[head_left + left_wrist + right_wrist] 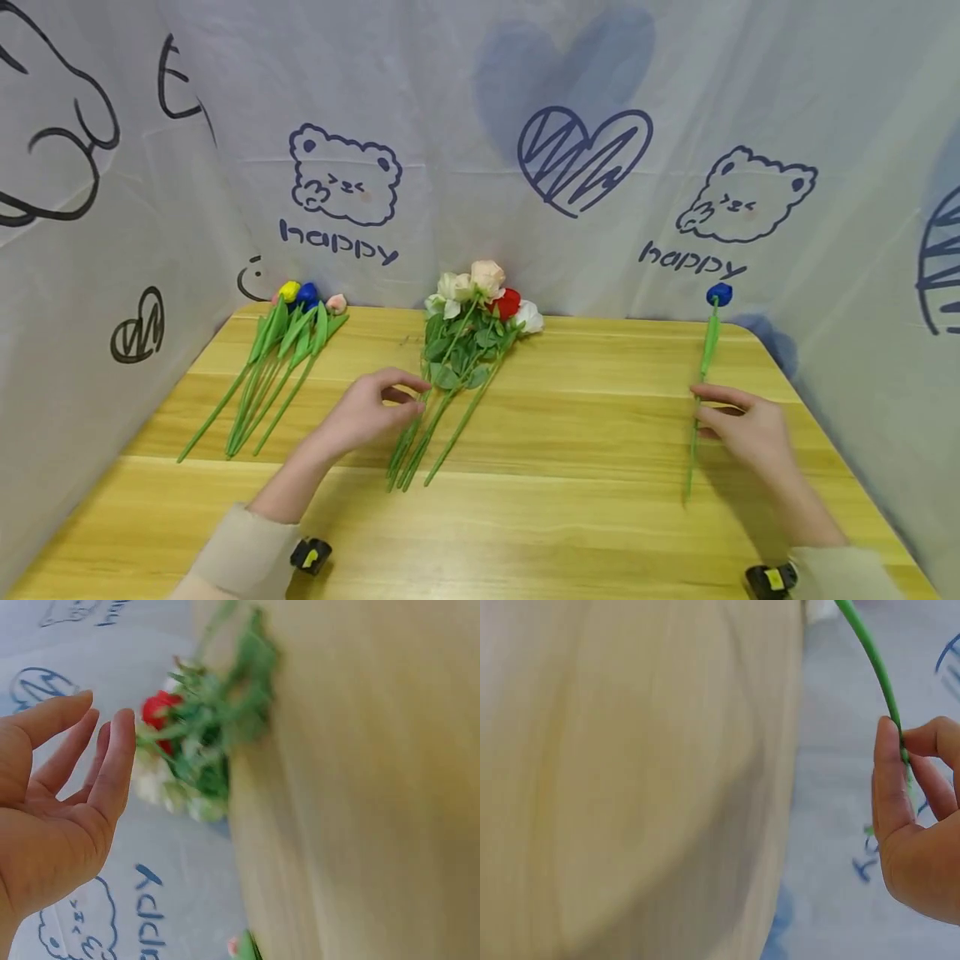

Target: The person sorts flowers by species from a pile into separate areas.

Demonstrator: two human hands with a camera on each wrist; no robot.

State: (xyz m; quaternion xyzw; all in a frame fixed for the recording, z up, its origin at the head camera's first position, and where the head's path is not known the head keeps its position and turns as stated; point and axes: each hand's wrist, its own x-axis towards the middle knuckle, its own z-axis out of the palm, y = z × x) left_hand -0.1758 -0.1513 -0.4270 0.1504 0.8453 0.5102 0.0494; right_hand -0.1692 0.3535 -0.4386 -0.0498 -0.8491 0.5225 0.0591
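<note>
My right hand [752, 429] pinches the green stem of a blue tulip [720, 294] between thumb and fingers, over the right side of the table. The bloom points toward the back wall. In the right wrist view the stem [875, 660] runs up out of the grip. My left hand [375, 408] hovers beside the stems of a rose bunch [468, 350] in the middle, its fingers loosely bent. Nothing shows between thumb and fingers of the left hand [71, 802] in the left wrist view. The bunch has cream, white and red roses [505, 303].
A second group of tulips [288, 346] lies at the left, with yellow, blue and pink blooms. The wooden table [585, 517] ends at the back against a white cloth [450, 100] printed with bears and hearts. Each wrist wears a black camera [311, 555].
</note>
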